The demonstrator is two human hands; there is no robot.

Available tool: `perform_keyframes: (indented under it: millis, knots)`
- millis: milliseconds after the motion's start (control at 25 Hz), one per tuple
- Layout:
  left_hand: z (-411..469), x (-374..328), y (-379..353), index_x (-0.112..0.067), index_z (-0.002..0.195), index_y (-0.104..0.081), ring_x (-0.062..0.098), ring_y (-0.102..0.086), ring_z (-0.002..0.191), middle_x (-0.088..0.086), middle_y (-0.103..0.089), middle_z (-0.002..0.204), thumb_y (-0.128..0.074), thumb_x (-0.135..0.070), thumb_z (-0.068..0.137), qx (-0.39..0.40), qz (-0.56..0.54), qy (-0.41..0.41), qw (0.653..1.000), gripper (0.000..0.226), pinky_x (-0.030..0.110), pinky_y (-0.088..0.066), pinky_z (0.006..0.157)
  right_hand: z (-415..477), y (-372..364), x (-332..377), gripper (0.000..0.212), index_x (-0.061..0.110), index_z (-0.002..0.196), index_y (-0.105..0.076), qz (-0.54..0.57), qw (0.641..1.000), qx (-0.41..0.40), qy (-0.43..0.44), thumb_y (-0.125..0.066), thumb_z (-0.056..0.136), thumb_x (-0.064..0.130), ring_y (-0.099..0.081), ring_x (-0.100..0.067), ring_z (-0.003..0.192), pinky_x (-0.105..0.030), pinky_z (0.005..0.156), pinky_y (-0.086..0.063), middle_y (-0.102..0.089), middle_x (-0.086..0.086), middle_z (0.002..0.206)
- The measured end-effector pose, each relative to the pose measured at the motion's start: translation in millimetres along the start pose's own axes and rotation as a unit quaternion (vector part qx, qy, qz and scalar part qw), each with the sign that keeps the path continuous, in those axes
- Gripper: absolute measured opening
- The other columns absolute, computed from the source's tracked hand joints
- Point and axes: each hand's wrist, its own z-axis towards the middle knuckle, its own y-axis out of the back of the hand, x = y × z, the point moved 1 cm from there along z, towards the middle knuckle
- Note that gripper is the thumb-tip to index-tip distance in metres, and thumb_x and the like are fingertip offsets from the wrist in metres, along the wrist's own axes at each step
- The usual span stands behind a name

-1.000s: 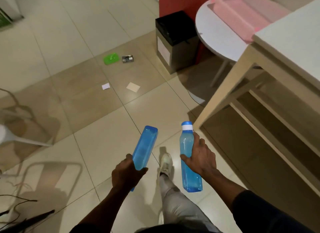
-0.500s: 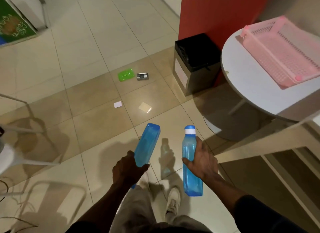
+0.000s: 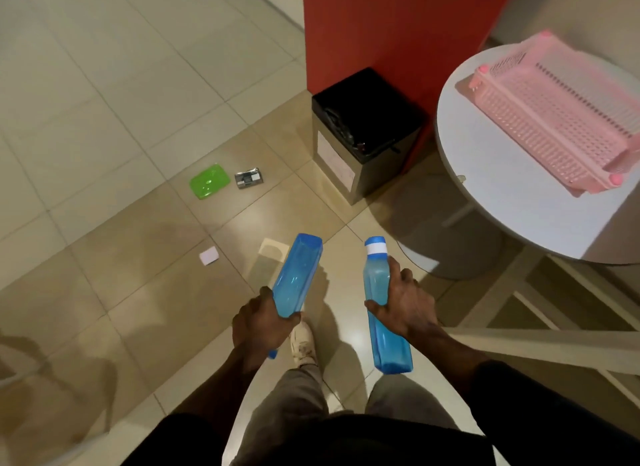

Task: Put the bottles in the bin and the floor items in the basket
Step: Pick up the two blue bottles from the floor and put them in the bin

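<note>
The left hand (image 3: pixel 258 321) has its fingers wrapped round one blue bottle (image 3: pixel 296 275). The right hand (image 3: pixel 405 308) grips the other bottle (image 3: pixel 391 351). Both bottles are up in the air, near the black bin (image 3: pixel 334 160). The pink basket (image 3: pixel 554 119) sits on the round tabletop (image 3: pixel 502 205). A green lid (image 3: pixel 209 181) and a white paper (image 3: pixel 209 256) lie on the floor (image 3: pixel 104 101).

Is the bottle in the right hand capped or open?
Capped: the bottle gripped by the right hand has a blue cap above a white band at its top.

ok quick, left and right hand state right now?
Left hand: closed around a tilted blue bottle.
Right hand: closed around the blue bottle with the white band.
</note>
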Motion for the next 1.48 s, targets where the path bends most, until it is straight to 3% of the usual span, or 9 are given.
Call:
perform_keyframes:
  millis: [280, 520, 720, 840, 1000, 1080, 1200, 1360, 1480]
  knots:
    - [115, -6, 52, -0.026, 0.104, -0.046, 0.014, -0.059, 0.072, -0.01, -0.059, 0.084, -0.073, -0.076, 0.073, 0.073, 0.003, -0.029, 0.997, 0.064, 0.029, -0.046, 0.066, 72, 31, 48, 0.103, 0.026, 0.154, -0.01, 0.03, 0.999, -0.026, -0.035, -0.07, 0.081, 0.068, -0.063, -0.019, 0.092, -0.037, 0.077, -0.059, -0.053, -0.003, 0.114]
    - [185, -52, 55, -0.026, 0.106, -0.048, 0.018, -0.064, 0.078, -0.008, -0.064, 0.09, -0.071, -0.077, 0.07, 0.099, -0.006, -0.039, 0.994, 0.066, 0.034, -0.052, 0.07, 143, 57, 42, 0.101, 0.028, 0.155, -0.009, 0.061, 0.995, -0.044, -0.06, -0.069, 0.083, 0.067, -0.064, -0.021, 0.096, -0.038, 0.079, -0.059, -0.052, -0.003, 0.116]
    - [247, -107, 76, -0.022, 0.112, -0.052, 0.017, -0.057, 0.076, -0.008, -0.059, 0.089, -0.072, -0.079, 0.071, 0.085, 0.046, -0.036, 0.995, 0.073, 0.031, -0.046, 0.068, 219, 88, 26, 0.1, 0.031, 0.153, -0.01, 0.109, 0.99, -0.041, -0.078, -0.07, 0.081, 0.067, -0.066, -0.024, 0.1, -0.044, 0.08, -0.062, -0.054, -0.004, 0.122]
    - [298, -146, 91, -0.021, 0.117, -0.054, 0.015, -0.064, 0.076, -0.007, -0.065, 0.092, -0.071, -0.079, 0.073, 0.054, 0.029, -0.041, 0.997, 0.074, 0.03, -0.051, 0.065, 265, 111, 20, 0.099, 0.032, 0.154, -0.011, 0.119, 0.989, -0.041, -0.082, -0.07, 0.082, 0.065, -0.065, -0.024, 0.101, -0.039, 0.078, -0.059, -0.054, -0.004, 0.122]
    - [363, -195, 106, -0.018, 0.121, -0.056, 0.008, -0.062, 0.068, -0.006, -0.067, 0.091, -0.069, -0.078, 0.078, 0.047, 0.023, -0.062, 0.997, 0.076, 0.019, -0.037, 0.051, 325, 143, 8, 0.096, 0.03, 0.157, -0.016, 0.175, 0.977, -0.046, -0.114, -0.071, 0.085, 0.061, -0.064, -0.024, 0.105, -0.031, 0.075, -0.045, -0.055, -0.002, 0.127]
    - [392, -216, 109, -0.018, 0.123, -0.056, 0.007, -0.057, 0.066, -0.008, -0.065, 0.09, -0.069, -0.078, 0.078, 0.052, 0.041, -0.071, 0.995, 0.076, 0.019, -0.034, 0.05, 349, 154, 7, 0.098, 0.028, 0.159, -0.016, 0.203, 0.968, -0.046, -0.141, -0.071, 0.085, 0.061, -0.064, -0.025, 0.11, -0.032, 0.078, -0.047, -0.055, -0.003, 0.131]
    - [444, -252, 112, -0.018, 0.125, -0.058, 0.012, -0.056, 0.072, -0.007, -0.059, 0.088, -0.071, -0.079, 0.076, 0.074, 0.069, -0.074, 0.992, 0.08, 0.025, -0.037, 0.054, 394, 167, 6, 0.096, 0.027, 0.158, -0.019, 0.242, 0.953, -0.041, -0.176, -0.072, 0.086, 0.061, -0.065, -0.024, 0.109, -0.033, 0.077, -0.048, -0.06, -0.003, 0.131]
    - [539, -297, 108, -0.015, 0.119, -0.06, 0.023, -0.069, 0.081, 0.0, -0.068, 0.09, -0.065, -0.089, 0.067, 0.113, 0.047, -0.111, 0.986, 0.09, 0.038, -0.059, 0.072, 467, 187, 9, 0.086, 0.028, 0.152, -0.03, 0.304, 0.922, -0.031, -0.236, -0.076, 0.085, 0.055, -0.065, -0.02, 0.099, -0.031, 0.078, -0.046, -0.066, 0.0, 0.123]
    - [617, -335, 108, -0.018, 0.122, -0.059, 0.029, -0.07, 0.091, 0.006, -0.071, 0.101, -0.067, -0.085, 0.072, 0.134, 0.062, -0.142, 0.979, 0.083, 0.041, -0.058, 0.08, 524, 199, 9, 0.075, 0.026, 0.145, -0.04, 0.346, 0.893, -0.021, -0.287, -0.078, 0.085, 0.051, -0.061, -0.019, 0.093, -0.033, 0.081, -0.051, -0.066, -0.001, 0.117]
